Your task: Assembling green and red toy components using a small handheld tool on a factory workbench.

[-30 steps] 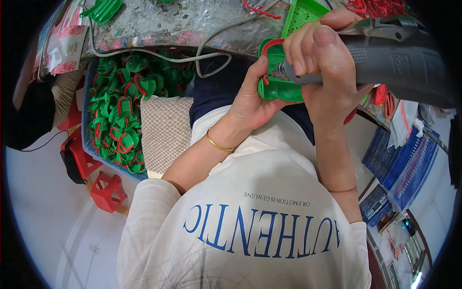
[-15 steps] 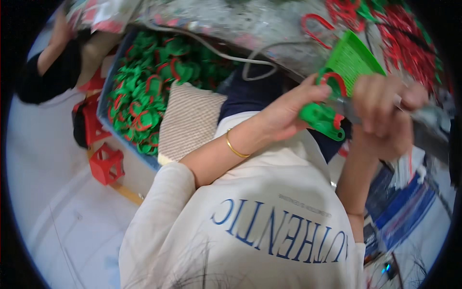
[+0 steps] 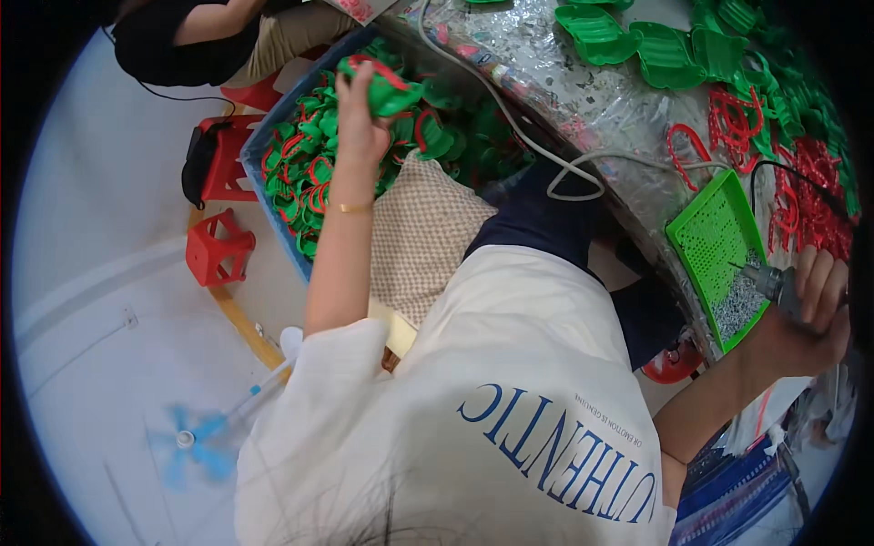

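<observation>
At the upper left, my left hand [image 3: 360,127] reaches over a blue bin [image 3: 259,196] and has a green plastic piece with a red curved strip [image 3: 390,89] at its fingers. Similar green-and-red pieces [image 3: 305,182] fill the bin below. On the right, my right hand [image 3: 821,296] grips a grey electric screwdriver [image 3: 772,280]. Its thin bit points left, over a green perforated tray [image 3: 696,223]. Small silvery screws [image 3: 739,308] are heaped at the near end of that tray.
A plastic-covered table [image 3: 537,86] carries green plastic parts [image 3: 669,55], red strips [image 3: 806,182] and a grey cable [image 3: 510,100]. A checked cushion [image 3: 428,227] leans by the bin. Red stools [image 3: 220,247] and a blue-bladed fan [image 3: 186,439] stand left; another person [image 3: 205,41] sits beyond.
My hands were together at the tray with the green piece and screwdriver. My left hand has swung left over the bin with the piece; my right has moved right and nearer with the screwdriver.
</observation>
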Demonstrator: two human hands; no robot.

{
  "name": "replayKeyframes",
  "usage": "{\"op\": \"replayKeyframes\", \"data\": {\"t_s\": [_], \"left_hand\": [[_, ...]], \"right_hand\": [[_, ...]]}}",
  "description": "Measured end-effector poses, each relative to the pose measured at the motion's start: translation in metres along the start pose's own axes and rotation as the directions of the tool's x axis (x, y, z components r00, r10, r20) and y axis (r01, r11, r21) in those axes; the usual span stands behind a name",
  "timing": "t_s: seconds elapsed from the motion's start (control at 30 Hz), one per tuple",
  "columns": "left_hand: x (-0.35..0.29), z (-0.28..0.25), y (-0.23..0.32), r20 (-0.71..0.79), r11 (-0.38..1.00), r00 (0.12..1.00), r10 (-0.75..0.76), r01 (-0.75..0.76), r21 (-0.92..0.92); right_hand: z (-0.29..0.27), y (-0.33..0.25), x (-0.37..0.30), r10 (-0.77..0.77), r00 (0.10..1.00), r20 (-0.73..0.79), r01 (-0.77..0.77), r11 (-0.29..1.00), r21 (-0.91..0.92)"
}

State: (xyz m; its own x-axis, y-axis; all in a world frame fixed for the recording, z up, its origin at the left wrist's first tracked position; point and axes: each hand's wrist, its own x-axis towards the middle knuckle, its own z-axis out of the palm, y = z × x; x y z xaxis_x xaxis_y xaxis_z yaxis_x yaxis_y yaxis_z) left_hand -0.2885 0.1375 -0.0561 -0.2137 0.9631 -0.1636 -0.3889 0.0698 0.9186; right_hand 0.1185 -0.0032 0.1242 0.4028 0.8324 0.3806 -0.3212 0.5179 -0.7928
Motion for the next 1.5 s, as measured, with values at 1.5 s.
{"op": "replayKeyframes", "data": {"t_s": [1.5], "left_hand": [[-0.216,0.315,-0.075,0.859,0.235,0.1,-0.503,0.972,0.024]], "right_hand": [[-0.049,-0.026,-0.001,-0.217,0.952,-0.218,0.147,0.943,-0.299]]}}
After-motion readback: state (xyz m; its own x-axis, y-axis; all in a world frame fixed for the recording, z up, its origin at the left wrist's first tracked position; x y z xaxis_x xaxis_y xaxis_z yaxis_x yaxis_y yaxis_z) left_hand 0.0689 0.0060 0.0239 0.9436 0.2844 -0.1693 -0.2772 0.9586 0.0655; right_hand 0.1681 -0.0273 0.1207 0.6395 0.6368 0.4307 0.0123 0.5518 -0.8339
